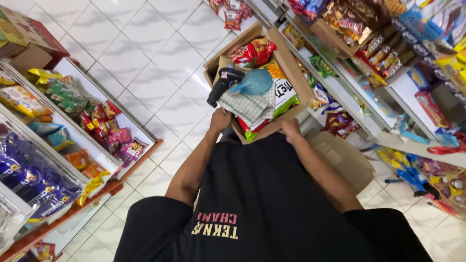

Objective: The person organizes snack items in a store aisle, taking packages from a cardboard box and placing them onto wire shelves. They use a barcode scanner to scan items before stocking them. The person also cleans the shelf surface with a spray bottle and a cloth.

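Observation:
I carry an open cardboard box (291,63) in front of my chest, in a shop aisle. My left hand (220,120) grips its near left edge and my right hand (290,129) grips its near right corner. Inside lie snack bags in red (252,52) and white-green (285,94), a checked cloth (248,106), a blue spray bottle (256,81) and a black handheld scanner (221,86) that sticks out over the left side.
Shelves of snack packets stand on the left (73,121) and on the right (388,63). White floor tiles (145,53) run between them. A flattened cardboard box (344,157) lies low by the right shelf.

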